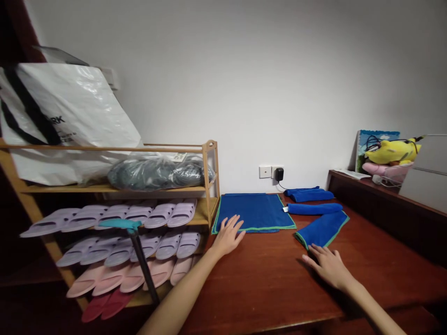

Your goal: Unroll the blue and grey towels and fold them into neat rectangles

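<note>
My left hand [228, 235] lies with fingers spread at the near left edge of a flat blue cloth [251, 211] with green edging. Over on the right, my right hand [327, 265] is open, its fingertips at the near end of a folded blue cloth [323, 229] lying at a slant. Behind that cloth is a rolled blue cloth [314, 209] with a small white tag. Farther back, against the wall, rests another folded blue cloth [310, 194]. Neither hand grips anything.
A wooden shoe rack [209, 186] with several slippers stands left, carrying a white bag [70, 102] and a plastic-wrapped bundle [157, 172]. A black plug [279, 174] sits in the wall. On a ledge at right is a yellow plush toy [393, 152]. Everything blue lies on the brown table [265, 288].
</note>
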A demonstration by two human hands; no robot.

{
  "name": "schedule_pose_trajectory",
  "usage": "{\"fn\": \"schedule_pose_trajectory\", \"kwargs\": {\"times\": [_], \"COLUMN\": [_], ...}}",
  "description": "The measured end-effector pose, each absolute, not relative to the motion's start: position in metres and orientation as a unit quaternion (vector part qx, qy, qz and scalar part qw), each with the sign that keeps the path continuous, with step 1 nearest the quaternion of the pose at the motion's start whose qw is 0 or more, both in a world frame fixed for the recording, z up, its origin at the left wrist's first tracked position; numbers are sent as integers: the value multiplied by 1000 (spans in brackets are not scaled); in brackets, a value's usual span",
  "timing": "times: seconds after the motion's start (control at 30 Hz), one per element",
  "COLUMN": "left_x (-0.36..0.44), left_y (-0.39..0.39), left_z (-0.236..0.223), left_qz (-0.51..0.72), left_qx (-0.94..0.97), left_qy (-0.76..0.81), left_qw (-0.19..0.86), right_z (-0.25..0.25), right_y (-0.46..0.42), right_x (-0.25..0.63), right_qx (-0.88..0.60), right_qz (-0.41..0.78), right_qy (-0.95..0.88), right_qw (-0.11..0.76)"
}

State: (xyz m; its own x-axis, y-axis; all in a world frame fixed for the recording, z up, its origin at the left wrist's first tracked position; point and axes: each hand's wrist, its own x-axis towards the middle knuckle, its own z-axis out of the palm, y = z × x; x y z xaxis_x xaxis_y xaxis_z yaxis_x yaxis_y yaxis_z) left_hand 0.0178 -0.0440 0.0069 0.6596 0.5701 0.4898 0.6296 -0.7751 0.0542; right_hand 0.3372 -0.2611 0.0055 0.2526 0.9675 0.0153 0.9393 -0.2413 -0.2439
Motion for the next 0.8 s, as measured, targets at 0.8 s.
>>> {"fn": "schedule_pose_trajectory", "kwargs": {"times": [0.8], "left_x": [103], "left_y": [-175], "left_z": [23], "left_qz": [-143], "left_qx": [-962], "left_qy": [-155], "left_qw": [-172], "right_z": [5], "right_y": [-136], "right_x": [515], "right_qx": [-861], "right_qz": [-38], "right_qy": [-477], "right_qw": [173]}}
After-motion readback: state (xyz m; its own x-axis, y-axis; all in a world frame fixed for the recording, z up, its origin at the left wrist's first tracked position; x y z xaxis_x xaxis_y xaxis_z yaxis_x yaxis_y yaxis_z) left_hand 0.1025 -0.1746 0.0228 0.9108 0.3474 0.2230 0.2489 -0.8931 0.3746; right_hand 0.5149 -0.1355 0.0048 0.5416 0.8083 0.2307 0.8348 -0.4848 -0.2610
